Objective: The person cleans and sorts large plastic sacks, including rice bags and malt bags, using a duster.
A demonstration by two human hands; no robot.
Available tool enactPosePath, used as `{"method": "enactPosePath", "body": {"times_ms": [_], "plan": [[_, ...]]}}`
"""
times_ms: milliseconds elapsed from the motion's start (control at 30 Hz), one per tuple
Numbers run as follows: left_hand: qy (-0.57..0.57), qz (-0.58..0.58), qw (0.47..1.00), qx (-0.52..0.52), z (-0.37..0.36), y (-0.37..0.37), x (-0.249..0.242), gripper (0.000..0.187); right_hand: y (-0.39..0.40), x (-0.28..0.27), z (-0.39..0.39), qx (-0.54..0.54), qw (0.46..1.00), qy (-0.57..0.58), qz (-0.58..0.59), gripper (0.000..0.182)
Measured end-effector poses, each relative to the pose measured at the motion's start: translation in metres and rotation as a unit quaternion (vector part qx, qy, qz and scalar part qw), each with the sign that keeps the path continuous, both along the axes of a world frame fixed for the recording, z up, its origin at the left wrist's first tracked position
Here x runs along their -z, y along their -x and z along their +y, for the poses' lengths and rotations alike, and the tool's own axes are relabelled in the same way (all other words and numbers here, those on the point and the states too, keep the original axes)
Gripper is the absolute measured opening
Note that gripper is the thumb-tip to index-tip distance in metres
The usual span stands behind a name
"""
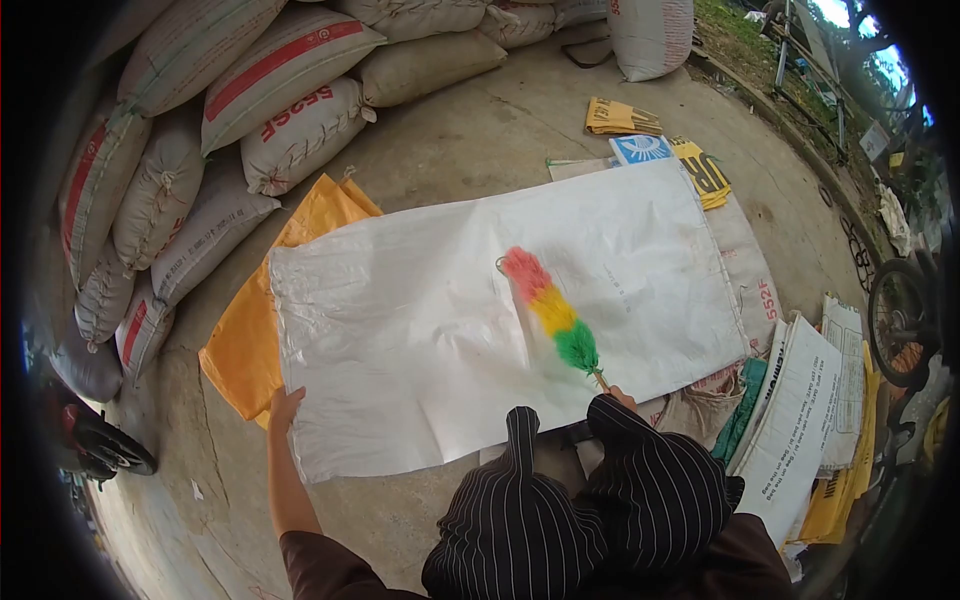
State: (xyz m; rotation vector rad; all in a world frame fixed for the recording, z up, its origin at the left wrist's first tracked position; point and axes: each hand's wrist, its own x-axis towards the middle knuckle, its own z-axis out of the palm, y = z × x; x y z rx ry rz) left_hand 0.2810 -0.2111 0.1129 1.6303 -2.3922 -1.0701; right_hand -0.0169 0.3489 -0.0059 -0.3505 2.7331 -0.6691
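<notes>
The person stood over a large white woven sack [440, 320] spread flat on the concrete ground [480, 140], its near edge close to their striped trousers [590, 500]. The left hand [285, 408] lay at the sack's near left corner, fingers curled over the frayed edge and gripping the cloth there, the bare forearm running back down toward the bottom of the view. The right hand [622, 397] showed only as a sliver above the striped knee; it was closed round the thin stick of a feather duster [552, 312], though how tightly could not be told, since most of the hand was hidden. The duster's fluffy head (pink at the tip, yellow in the middle, green nearest the stick) lay slantwise on the white sack, right of its centre, and looked blurred. Under the sack's left side an orange sack [245, 340] stuck out, flat on the ground. Beyond it, filled grain sacks [200, 150] with red lettering were piled in a heap along the left and top. To the right lay a stack of folded empty sacks [810, 410], white, green and yellow, and farther off some yellow printed sacks [620, 118] and a blue-and-white one [641, 148] just past the white sack's far edge
</notes>
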Motion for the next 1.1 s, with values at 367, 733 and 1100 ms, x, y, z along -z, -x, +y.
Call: {"method": "enactPosePath", "body": {"times_ms": [367,733,1100], "plan": [[-0.125,0.206,0.949,0.202,0.089,0.260,-0.251,0.035,0.000,-0.052,-0.021,-0.068,0.996,-0.048,-0.017,0.020],[-0.328,0.251,0.824,0.388,0.416,0.552,-0.224,0.051,0.007,0.019,0.031,0.164,0.864,0.387,-0.277,0.041],[-0.163,0.307,0.877,0.332,0.534,0.623,-0.049,0.080,0.079,-0.063,0.111,0.231,0.603,0.732,-0.218,0.069]]}}
